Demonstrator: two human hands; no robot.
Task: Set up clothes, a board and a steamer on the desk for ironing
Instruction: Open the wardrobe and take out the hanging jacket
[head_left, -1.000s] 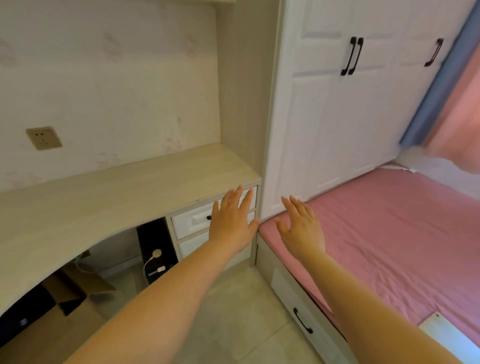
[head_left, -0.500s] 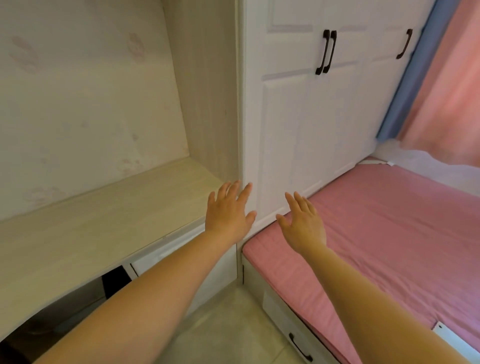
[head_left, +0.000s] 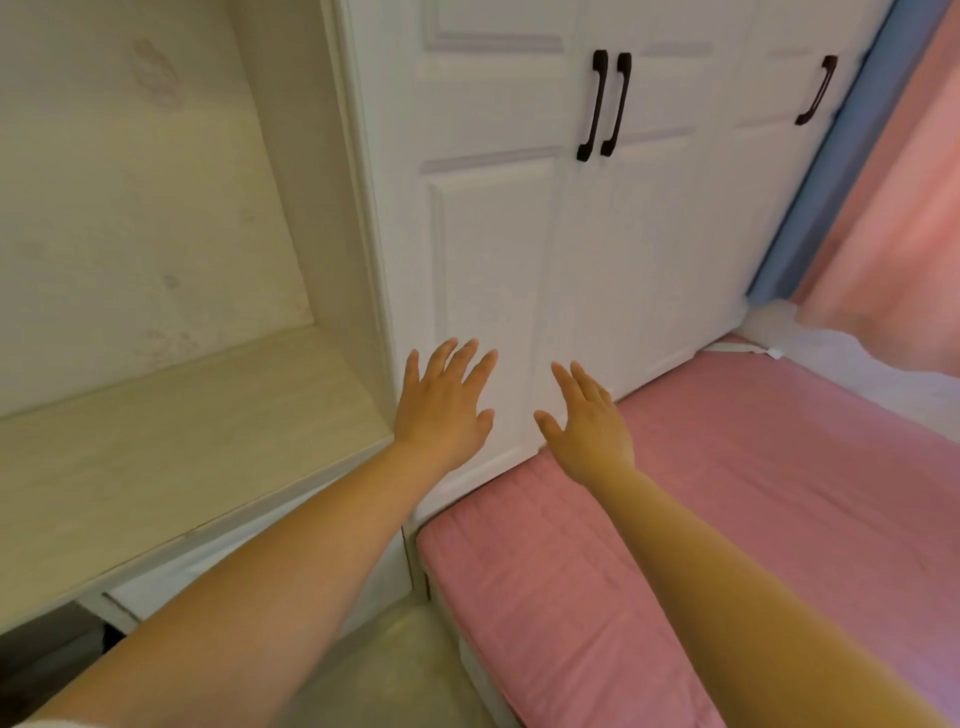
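The desk (head_left: 171, 467), a pale wood-grain top, lay left of the white wardrobe (head_left: 571, 249) and butted against its side panel. The left hand (head_left: 441, 410) was held out flat with fingers spread, holding nothing, in front of the wardrobe's leftmost door near its lower edge. The right hand (head_left: 589, 423) was likewise extended with fingers straight and slightly parted, holding nothing, just right of the left hand; whether either touched the door could not be told. Dark handles (head_left: 605, 104) stood paired higher on the wardrobe doors, with a third handle (head_left: 815, 88) farther right. A pink bed (head_left: 727, 519) adjoined the wardrobe's base, and a pink curtain (head_left: 893, 234) hung right of the wardrobe
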